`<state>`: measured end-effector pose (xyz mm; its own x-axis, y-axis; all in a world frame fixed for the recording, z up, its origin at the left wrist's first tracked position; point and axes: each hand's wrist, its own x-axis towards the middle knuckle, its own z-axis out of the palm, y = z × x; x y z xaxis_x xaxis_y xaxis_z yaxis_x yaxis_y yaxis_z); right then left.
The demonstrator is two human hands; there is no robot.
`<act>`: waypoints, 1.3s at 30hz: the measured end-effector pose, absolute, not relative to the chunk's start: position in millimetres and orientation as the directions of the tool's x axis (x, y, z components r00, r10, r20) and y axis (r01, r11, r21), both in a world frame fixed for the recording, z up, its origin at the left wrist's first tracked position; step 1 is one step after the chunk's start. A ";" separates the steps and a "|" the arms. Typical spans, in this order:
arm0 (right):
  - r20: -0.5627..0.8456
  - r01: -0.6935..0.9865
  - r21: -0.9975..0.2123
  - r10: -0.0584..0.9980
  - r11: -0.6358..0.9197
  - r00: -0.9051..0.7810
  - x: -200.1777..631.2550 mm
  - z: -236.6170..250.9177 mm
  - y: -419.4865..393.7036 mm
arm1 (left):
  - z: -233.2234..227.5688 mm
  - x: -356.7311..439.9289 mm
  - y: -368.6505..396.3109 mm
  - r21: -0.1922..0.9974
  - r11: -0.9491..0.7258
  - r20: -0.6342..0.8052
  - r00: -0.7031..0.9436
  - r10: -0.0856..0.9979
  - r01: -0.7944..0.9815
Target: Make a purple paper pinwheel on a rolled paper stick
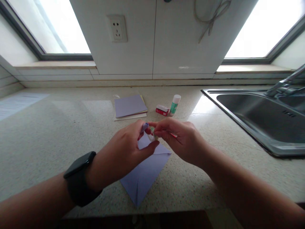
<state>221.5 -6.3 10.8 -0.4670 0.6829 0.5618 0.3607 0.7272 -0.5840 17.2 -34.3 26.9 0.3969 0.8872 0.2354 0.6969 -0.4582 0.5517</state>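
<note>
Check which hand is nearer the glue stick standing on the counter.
Right. The right hand sits just in front of the glue stick, slightly to its right. The left hand is farther, down and to the left, on the folded purple paper.

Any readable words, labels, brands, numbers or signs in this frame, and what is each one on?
None can be read.
Glue stick standing on the countertop: green label, print too small and blurred.
Small red and white box beside it: no lettering legible.
Black smartwatch on the left wrist: screen turned away.
Lilac folded paper under the left hand and right hand: blank.
</note>
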 end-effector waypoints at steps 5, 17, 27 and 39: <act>0.583 0.390 -0.497 0.632 0.775 -0.511 218.0 10.9 -7.1 | 23.0 16.6 -31.7 0.523 -0.410 0.247 0.327 0.912 0.747; 0.659 0.319 -0.470 0.567 0.823 -0.494 214.6 10.8 -7.6 | 20.7 13.6 -22.1 0.653 -0.323 0.167 0.286 0.944 0.685; 0.673 0.147 -0.651 0.656 0.745 -0.342 212.0 7.6 -11.0 | 20.5 11.4 -15.8 0.875 -0.182 0.072 0.252 0.965 0.449; 0.418 0.088 -0.842 0.747 0.532 -0.517 209.5 13.7 -8.9 | 21.7 12.5 -17.7 0.939 -0.162 0.086 0.249 0.965 0.302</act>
